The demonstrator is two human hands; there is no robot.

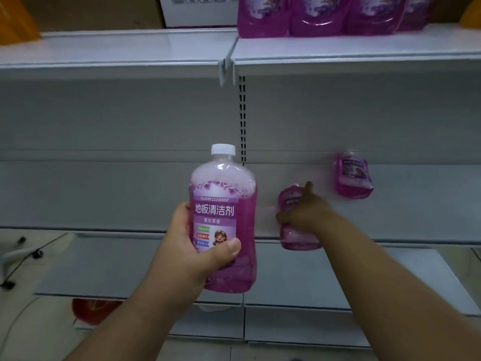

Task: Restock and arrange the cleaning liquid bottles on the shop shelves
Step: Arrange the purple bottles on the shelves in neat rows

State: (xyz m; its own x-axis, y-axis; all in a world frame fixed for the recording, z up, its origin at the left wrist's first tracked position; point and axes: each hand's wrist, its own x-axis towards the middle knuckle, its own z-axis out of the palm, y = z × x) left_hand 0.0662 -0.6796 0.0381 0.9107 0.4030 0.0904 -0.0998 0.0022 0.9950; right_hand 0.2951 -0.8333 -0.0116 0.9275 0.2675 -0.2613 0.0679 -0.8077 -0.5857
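My left hand [190,243] grips a purple floor cleaner bottle [229,194] with a white cap, held upright in front of the middle shelf [130,194]. My right hand [304,208] is closed around a second purple bottle [296,238] standing at the front edge of that shelf, index finger pointing up. A third purple bottle [354,177] stands further back on the same shelf, to the right. Several more purple bottles [320,16] line the top shelf [338,50] at the right.
A white carton [197,10] sits on the top shelf's left part. Lower shelves [299,277] jut out below my arms. A red object [91,310] lies under the lowest shelf at left, and black cables [23,259] trail over the floor there.
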